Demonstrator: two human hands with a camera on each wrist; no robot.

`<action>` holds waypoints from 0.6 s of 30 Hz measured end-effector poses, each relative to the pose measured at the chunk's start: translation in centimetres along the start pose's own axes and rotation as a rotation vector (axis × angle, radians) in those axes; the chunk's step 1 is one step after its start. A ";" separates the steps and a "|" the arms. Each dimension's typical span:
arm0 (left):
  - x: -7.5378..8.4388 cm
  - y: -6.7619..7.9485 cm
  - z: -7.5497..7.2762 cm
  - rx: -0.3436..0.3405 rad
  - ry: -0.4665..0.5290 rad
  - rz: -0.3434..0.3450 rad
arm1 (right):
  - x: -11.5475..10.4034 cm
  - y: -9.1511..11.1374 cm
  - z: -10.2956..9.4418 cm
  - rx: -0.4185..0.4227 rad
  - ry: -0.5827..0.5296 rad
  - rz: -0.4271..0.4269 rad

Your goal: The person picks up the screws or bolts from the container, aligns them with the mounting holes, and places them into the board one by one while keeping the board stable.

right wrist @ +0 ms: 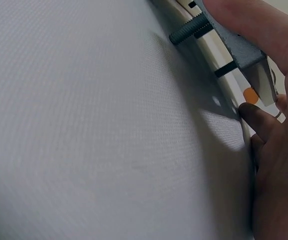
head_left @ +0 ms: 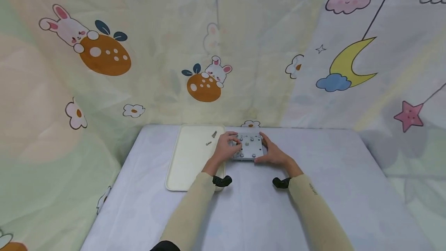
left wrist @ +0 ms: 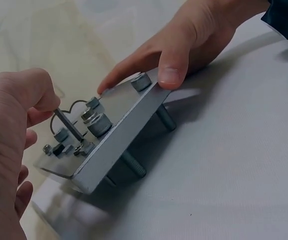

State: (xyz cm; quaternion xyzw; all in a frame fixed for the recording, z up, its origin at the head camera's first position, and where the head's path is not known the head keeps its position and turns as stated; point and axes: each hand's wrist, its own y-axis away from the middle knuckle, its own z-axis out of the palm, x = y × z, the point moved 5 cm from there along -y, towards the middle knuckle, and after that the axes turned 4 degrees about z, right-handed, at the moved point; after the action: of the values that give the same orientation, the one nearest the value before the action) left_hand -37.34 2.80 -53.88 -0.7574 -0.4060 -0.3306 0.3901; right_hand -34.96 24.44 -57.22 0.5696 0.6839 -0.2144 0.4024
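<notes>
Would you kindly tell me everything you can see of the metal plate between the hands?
The plate is gray, squarish and metallic-looking, with a thick side edge and small dark holes. Bolts stand in its top, and threaded shanks jut out underneath. It is held face up over the white table, right of the cream tray. The right hand grips its right end; the left hand pinches a thin metal rod over it. Whether the shanks touch the table is unclear.

Tray (head_left: 189, 158) (bolts (head_left: 214, 134) on it) lies left of plate (head_left: 248, 150).
</notes>
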 end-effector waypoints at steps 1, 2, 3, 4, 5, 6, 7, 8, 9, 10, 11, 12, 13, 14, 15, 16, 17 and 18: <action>0.0 0.0 0.0 -0.003 0.003 -0.005 | 0.0 0.0 0.0 -0.002 0.002 0.001; 0.0 0.0 0.0 -0.003 0.007 -0.008 | 0.0 -0.1 0.0 -0.004 0.005 0.002; 0.0 -0.1 0.0 -0.004 0.011 -0.011 | -0.1 -0.1 0.0 -0.006 0.003 0.000; 0.0 -0.1 0.0 -0.006 0.017 -0.015 | -0.1 -0.1 0.1 -0.006 0.005 -0.004; 0.0 -0.1 0.1 -0.006 0.021 -0.016 | -0.1 -0.1 0.1 -0.005 0.007 -0.003; 0.0 -0.1 0.1 -0.005 0.030 -0.016 | -0.1 -0.2 0.1 -0.003 0.008 0.001; 0.0 -0.1 0.1 -0.003 0.037 -0.018 | -0.1 -0.2 0.1 -0.001 0.009 0.002; 0.1 -0.1 0.1 -0.001 0.046 -0.020 | -0.1 -0.2 0.1 0.001 0.008 0.001; 0.1 -0.2 0.2 0.001 0.051 -0.023 | -0.1 -0.3 0.1 0.001 0.005 0.002; 0.1 -0.2 0.2 0.004 0.053 -0.026 | -0.1 -0.3 0.1 0.003 0.005 0.005; 0.0 -0.2 0.2 0.009 0.050 -0.029 | -0.1 -0.3 0.0 0.003 0.003 0.009; 0.0 -0.2 0.2 0.014 0.045 -0.032 | -0.1 -0.3 0.0 0.003 0.001 0.010; 0.0 -0.2 0.2 0.018 0.037 -0.035 | -0.1 -0.2 0.0 0.002 0.000 0.007; 0.0 -0.2 0.2 0.023 0.032 -0.037 | -0.1 -0.2 0.1 0.001 -0.001 0.005; -0.1 -0.2 0.3 0.028 0.026 -0.038 | -0.2 -0.2 0.1 0.001 -0.001 0.004; -0.1 -0.1 0.3 0.031 0.020 -0.038 | -0.1 -0.1 0.1 0.002 0.002 0.003; 0.0 -0.1 0.3 0.033 0.019 -0.036 | -0.1 -0.1 0.1 0.003 0.004 0.002; 0.0 -0.1 0.3 0.036 0.016 -0.034 | -0.1 -0.1 0.2 0.004 0.005 0.002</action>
State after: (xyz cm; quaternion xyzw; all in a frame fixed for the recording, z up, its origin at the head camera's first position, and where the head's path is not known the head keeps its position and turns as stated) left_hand -37.36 3.07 -54.04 -0.7407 -0.4215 -0.3360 0.4011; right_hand -34.99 24.20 -57.23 0.5715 0.6841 -0.2140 0.3995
